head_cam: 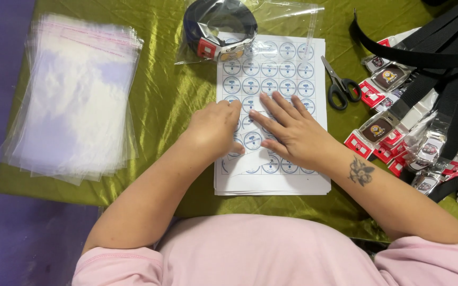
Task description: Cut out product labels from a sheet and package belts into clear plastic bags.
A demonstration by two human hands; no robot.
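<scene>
Both on the white sheet of round blue stickers [271, 114]: left hand [216, 127] curled, picking one; right hand [292, 132] flat, fingers spread. One coiled black bagged belt [221, 29] done, loose black belts [425, 106] waiting.

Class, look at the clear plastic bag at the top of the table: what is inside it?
Inside the clear bag lies a coiled black belt with a red and silver buckle. The bag's lower edge overlaps the sticker sheet. The inner turns of the coil are hidden.

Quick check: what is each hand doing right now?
Left hand: fingers curled, picking at the sticker sheet; grip unclear.
Right hand: open, flat on the sheet.
</scene>
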